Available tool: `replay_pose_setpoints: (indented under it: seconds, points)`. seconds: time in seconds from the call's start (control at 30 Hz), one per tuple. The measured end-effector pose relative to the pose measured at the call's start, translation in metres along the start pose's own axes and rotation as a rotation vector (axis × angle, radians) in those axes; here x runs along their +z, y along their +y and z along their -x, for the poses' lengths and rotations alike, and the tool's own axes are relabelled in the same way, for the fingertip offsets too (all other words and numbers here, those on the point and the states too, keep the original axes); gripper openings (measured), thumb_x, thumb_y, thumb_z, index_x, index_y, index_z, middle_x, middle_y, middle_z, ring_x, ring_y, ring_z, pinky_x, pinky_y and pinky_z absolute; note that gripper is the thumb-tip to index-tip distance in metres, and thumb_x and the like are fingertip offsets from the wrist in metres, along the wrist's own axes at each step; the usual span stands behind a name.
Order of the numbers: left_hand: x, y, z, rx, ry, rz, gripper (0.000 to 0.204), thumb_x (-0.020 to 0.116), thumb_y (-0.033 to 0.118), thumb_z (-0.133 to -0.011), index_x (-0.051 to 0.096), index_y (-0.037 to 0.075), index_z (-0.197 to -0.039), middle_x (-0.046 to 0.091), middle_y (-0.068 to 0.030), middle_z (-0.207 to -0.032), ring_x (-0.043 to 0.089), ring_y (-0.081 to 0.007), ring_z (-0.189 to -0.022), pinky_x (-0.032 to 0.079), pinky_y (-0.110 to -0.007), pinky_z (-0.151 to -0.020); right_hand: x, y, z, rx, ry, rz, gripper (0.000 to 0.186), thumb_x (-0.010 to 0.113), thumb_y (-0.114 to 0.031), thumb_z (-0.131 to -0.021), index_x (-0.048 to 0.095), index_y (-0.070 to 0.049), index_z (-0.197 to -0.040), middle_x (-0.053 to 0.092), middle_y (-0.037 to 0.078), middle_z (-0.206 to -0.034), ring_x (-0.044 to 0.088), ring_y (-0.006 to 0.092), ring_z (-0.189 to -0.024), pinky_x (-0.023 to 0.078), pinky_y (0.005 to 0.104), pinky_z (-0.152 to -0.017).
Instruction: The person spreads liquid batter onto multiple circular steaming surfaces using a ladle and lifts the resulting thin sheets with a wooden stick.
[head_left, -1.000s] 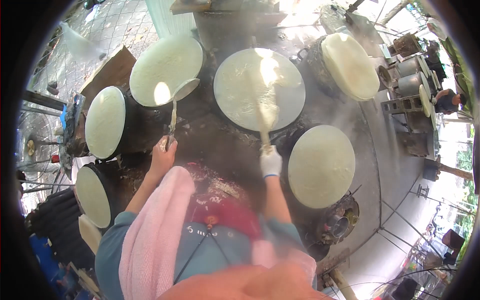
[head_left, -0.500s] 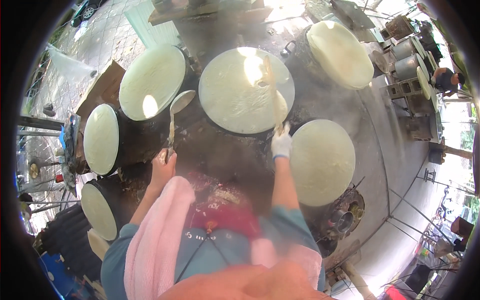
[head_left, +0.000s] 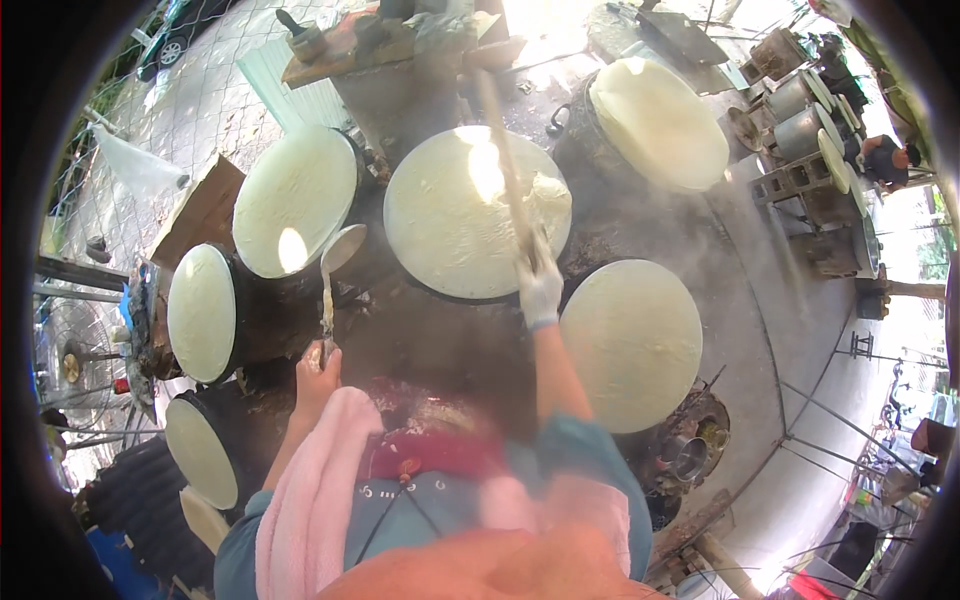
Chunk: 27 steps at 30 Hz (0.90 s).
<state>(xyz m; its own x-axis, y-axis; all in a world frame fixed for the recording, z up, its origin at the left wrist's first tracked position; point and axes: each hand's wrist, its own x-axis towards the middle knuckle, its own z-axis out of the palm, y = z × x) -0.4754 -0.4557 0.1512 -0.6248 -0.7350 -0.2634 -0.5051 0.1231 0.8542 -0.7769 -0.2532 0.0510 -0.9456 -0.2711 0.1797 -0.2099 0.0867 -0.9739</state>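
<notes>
My left hand (head_left: 318, 368) is bare and closed around the handle of a long ladle (head_left: 344, 248), whose shallow pale bowl hangs between two round tops. My right hand (head_left: 540, 290) wears a white glove and grips a long thin wooden stick (head_left: 508, 165). That stick slants over the middle round top (head_left: 440, 220), past its far rim. A pale, smooth layer covers this top, with a rumpled patch (head_left: 548, 200) at its right side by the stick. Close to my right forearm lies another pale-covered round top (head_left: 632, 345). Steam blurs parts of the scene.
Pale-covered round tops stand at the left, one far (head_left: 295, 200), one nearer (head_left: 202, 312). Another (head_left: 660, 125) is at the far right, its pale sheet overhanging. A metal pot (head_left: 684, 455) sits low right. A person (head_left: 885, 160) is far off at right.
The stick has swung left and reaches farther over the middle top. The layer on its right side is now rumpled. The ladle stays in my left hand; the whole view has shifted slightly.
</notes>
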Motion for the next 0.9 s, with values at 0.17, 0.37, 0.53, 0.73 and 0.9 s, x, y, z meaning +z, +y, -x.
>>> replay_pose_setpoints:
  seconds: [0.17, 0.37, 0.53, 0.73, 0.9]
  points:
    - [0.026, 0.032, -0.018, 0.008, -0.103, 0.092, 0.011, 0.053, 0.010, -0.086, 0.052, 0.003, -0.077, 0.046, 0.0016, -0.055, 0.039, -0.0058, -0.041, 0.029, -0.023, -0.038, -0.031, 0.043, 0.098, 0.865, 0.237, -0.486, 0.033, 0.060, -0.016, -0.086, 0.056, -0.017, -0.119, 0.060, -0.002, -0.078, 0.044, 0.0043, -0.045, 0.030, 0.0192, -0.032]
    - [0.077, 0.076, -0.069, 0.110, -0.313, 0.142, 0.021, 0.051, 0.015, -0.087, 0.046, 0.004, -0.069, 0.045, -0.0015, -0.049, 0.039, -0.0105, -0.031, 0.028, -0.025, -0.031, -0.073, 0.056, 0.070, 0.784, 0.222, -0.505, 0.027, 0.059, -0.017, -0.087, 0.059, -0.019, -0.114, 0.057, -0.004, -0.070, 0.041, 0.0046, -0.041, 0.031, 0.0194, -0.034]
    - [0.146, 0.091, -0.163, 0.133, -0.512, 0.226, 0.018, 0.052, 0.014, -0.086, 0.048, 0.003, -0.072, 0.046, -0.0020, -0.053, 0.041, -0.0108, -0.035, 0.031, -0.026, -0.035, -0.076, 0.033, 0.086, 0.965, -0.045, -0.331, 0.017, 0.061, -0.018, -0.085, 0.063, -0.016, -0.102, 0.054, -0.003, -0.063, 0.041, 0.0077, -0.038, 0.030, 0.0227, -0.030]
    - [0.216, 0.094, -0.226, -0.033, -0.765, 0.285, 0.017, 0.053, 0.010, -0.084, 0.050, 0.000, -0.069, 0.049, -0.0048, -0.057, 0.043, -0.0112, -0.042, 0.033, -0.024, -0.038, -0.049, 0.021, 0.140, 0.819, 0.216, -0.431, 0.021, 0.065, -0.021, -0.083, 0.062, -0.018, -0.103, 0.053, -0.004, -0.065, 0.042, 0.0054, -0.039, 0.030, 0.0211, -0.031]
    - [0.195, 0.077, -0.192, -0.142, -0.796, 0.252, 0.014, 0.050, 0.005, -0.084, 0.050, -0.001, -0.070, 0.049, -0.0053, -0.058, 0.044, -0.0121, -0.042, 0.033, -0.025, -0.037, 0.011, -0.020, 0.130, 1.068, 0.085, -0.491, 0.008, 0.059, -0.021, -0.087, 0.061, -0.020, -0.094, 0.051, -0.003, -0.056, 0.039, 0.0065, -0.036, 0.029, 0.0216, -0.031]
